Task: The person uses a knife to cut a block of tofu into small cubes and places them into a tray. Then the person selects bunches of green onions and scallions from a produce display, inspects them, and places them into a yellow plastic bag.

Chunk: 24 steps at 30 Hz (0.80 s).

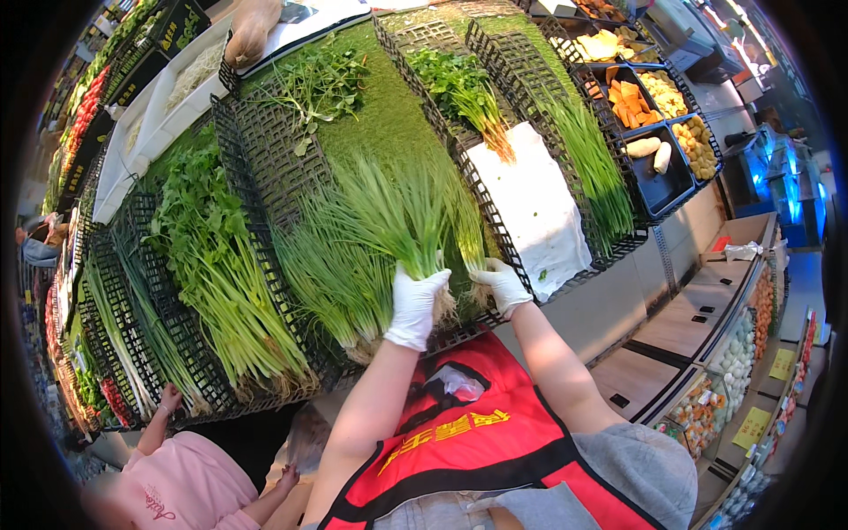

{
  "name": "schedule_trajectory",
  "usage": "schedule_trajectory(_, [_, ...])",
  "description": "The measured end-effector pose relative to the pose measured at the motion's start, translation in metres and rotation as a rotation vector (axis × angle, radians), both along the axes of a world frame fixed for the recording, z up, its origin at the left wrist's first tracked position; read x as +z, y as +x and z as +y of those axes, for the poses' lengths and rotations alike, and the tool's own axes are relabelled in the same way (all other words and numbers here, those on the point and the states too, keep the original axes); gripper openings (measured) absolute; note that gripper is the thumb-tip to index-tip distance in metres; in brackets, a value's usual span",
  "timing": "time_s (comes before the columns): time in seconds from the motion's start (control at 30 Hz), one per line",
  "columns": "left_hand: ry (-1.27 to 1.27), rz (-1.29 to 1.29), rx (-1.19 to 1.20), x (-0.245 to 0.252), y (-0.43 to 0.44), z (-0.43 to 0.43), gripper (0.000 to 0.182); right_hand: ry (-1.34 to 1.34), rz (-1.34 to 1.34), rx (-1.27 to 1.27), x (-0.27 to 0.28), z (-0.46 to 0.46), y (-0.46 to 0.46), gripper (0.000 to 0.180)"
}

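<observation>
My left hand [416, 306], in a white glove, grips a bunch of spring onions [397, 215] just above its pale roots, the leaves fanning away from me. My right hand [503, 286], also gloved, holds the root end of a thinner bunch of spring onions [469, 232] beside it. More spring onions [331, 265] lie to the left, roots towards me, partly covered by the held bunch. Under them is green artificial turf [391, 99]. A black plastic lattice divider [457, 159] runs along the right side of this section.
Celery [232, 278] lies left, chives [593, 165] right. A white cloth [530, 205] lies below a leafy bunch [464, 89]. Loose greens [318, 86] and a butternut squash [252, 33] are farther back. A person in a pink top [185, 483] reaches towards the leeks at lower left.
</observation>
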<state>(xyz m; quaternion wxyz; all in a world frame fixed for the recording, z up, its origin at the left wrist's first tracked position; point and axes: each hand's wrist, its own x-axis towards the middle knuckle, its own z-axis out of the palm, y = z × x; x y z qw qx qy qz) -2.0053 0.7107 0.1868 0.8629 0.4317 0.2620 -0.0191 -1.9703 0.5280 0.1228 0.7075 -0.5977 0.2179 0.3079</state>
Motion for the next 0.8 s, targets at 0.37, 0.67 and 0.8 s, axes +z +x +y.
schedule_trajectory(0.37, [0.331, 0.302, -0.084, -0.054, -0.018, -0.046, 0.095, 0.242, -0.082, -0.128, 0.083, -0.028, -0.015, 0.042])
schedule_trajectory(0.67, [0.217, -0.064, -0.223, 0.052, -0.023, -0.024, 0.047, 0.326, -0.262, -0.021, 0.114, -0.003, -0.005, 0.041])
schedule_trajectory(0.8, [0.115, -0.008, -0.146, 0.023, -0.003, -0.014, 0.031, 0.385, -0.239, 0.042, 0.075, 0.019, -0.007, 0.039])
